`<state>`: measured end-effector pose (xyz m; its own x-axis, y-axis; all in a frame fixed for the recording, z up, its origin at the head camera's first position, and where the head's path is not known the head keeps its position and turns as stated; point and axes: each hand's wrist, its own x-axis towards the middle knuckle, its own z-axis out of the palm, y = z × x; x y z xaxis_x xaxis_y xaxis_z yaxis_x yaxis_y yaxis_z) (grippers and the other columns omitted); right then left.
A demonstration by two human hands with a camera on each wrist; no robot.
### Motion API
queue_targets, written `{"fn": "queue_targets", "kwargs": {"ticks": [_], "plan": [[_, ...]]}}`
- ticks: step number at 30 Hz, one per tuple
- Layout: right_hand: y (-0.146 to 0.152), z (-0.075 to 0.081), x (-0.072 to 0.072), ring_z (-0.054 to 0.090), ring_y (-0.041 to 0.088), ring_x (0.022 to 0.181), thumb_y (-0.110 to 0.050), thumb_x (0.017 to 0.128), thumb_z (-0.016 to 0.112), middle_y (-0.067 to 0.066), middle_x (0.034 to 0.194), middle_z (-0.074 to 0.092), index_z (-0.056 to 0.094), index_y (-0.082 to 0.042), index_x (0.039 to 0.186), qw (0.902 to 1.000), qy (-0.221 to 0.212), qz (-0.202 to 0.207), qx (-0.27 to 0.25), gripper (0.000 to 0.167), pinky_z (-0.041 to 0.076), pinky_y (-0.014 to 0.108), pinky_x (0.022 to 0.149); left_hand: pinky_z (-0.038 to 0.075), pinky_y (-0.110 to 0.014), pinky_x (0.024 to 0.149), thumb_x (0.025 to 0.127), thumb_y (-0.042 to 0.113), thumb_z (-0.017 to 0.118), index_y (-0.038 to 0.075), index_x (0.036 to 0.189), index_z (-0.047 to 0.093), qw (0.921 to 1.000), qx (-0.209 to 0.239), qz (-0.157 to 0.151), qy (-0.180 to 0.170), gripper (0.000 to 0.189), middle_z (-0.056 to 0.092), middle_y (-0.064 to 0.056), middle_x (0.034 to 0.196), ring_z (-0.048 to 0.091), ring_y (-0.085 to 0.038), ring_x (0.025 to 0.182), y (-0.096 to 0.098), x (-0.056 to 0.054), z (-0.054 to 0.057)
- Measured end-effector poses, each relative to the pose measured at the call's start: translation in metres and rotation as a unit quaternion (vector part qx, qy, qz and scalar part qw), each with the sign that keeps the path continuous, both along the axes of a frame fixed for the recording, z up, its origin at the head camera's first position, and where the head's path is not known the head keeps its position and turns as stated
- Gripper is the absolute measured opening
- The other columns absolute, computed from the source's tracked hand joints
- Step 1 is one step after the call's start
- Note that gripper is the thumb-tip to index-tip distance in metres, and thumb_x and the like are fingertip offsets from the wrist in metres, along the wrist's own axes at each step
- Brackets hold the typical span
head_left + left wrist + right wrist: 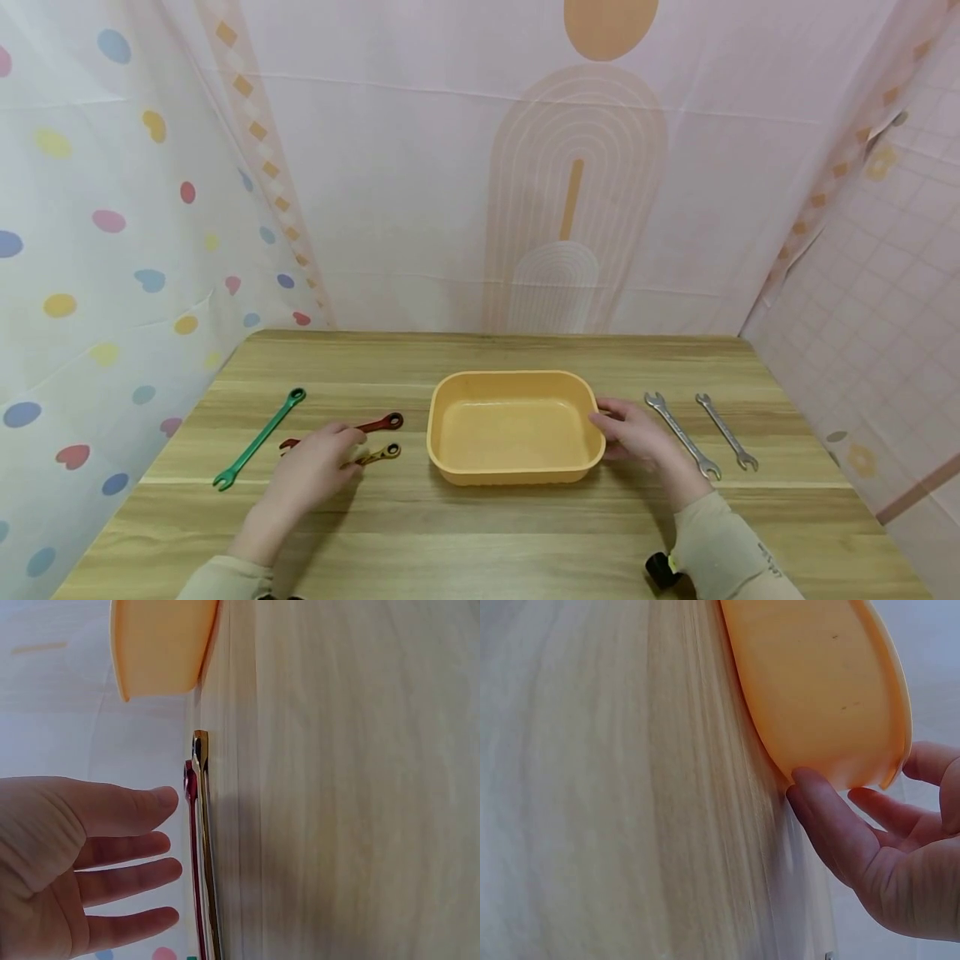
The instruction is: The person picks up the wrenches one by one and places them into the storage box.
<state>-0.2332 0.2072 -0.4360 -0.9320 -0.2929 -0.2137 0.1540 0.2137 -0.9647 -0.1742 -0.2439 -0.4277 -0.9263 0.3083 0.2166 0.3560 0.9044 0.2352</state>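
Note:
My left hand hovers over a red ratchet wrench and a shorter gold one, partly covering both. In the left wrist view its thumb and fingers are extended and apart, with nothing between them; the gold wrench lies beside the red one. A yellow-orange plastic tub stands in the middle of the table. My right hand grips its right end, thumb at the rim and other fingers against the outer wall. In the right wrist view fingertips reach the tub's lower edge.
A green ratchet wrench lies slanted at the left of the wooden table. Two silver open-end wrenches lie to the right, a larger one near my right wrist and a smaller one beyond. Patterned cloth hangs behind the table.

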Motion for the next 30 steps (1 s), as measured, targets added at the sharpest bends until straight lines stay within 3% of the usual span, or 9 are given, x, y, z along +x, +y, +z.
{"fn": "queue_targets", "kwargs": {"ticks": [8, 14, 30], "plan": [[0.000, 0.000, 0.000, 0.064, 0.026, 0.098, -0.013, 0.104, 0.050, 0.030, 0.128, 0.051, 0.033, 0.015, 0.145, 1.0000, -0.001, -0.001, -0.008, 0.052, 0.059, 0.039, 0.076, 0.053, -0.038, 0.064, 0.074, 0.004, 0.084, 0.007, 0.091, 0.070, 0.9992, -0.039, -0.004, -0.005, 0.022, 0.064, -0.007, 0.088, 0.063, -0.023, 0.078, 0.000, -0.004, -0.002], [-0.001, 0.001, 0.002, 0.063, 0.026, 0.099, -0.015, 0.104, 0.051, 0.032, 0.129, 0.049, 0.029, 0.015, 0.146, 1.0000, -0.002, 0.001, -0.008, 0.056, 0.058, 0.039, 0.076, 0.044, -0.031, 0.054, 0.079, 0.006, 0.081, 0.014, 0.078, 0.063, 0.9981, -0.056, -0.012, -0.021, 0.019, 0.055, 0.000, 0.075, 0.050, -0.013, 0.067, 0.001, -0.009, -0.004], [-0.003, -0.001, 0.003, 0.063, 0.026, 0.098, -0.017, 0.104, 0.051, 0.030, 0.129, 0.049, 0.032, 0.014, 0.145, 0.9999, -0.005, -0.016, 0.000, 0.055, 0.058, 0.038, 0.076, 0.042, -0.031, 0.058, 0.077, -0.007, 0.074, 0.016, 0.076, 0.058, 0.9965, -0.050, -0.036, -0.057, 0.028, 0.054, 0.004, 0.074, 0.044, -0.013, 0.069, -0.004, -0.018, -0.007]]}}
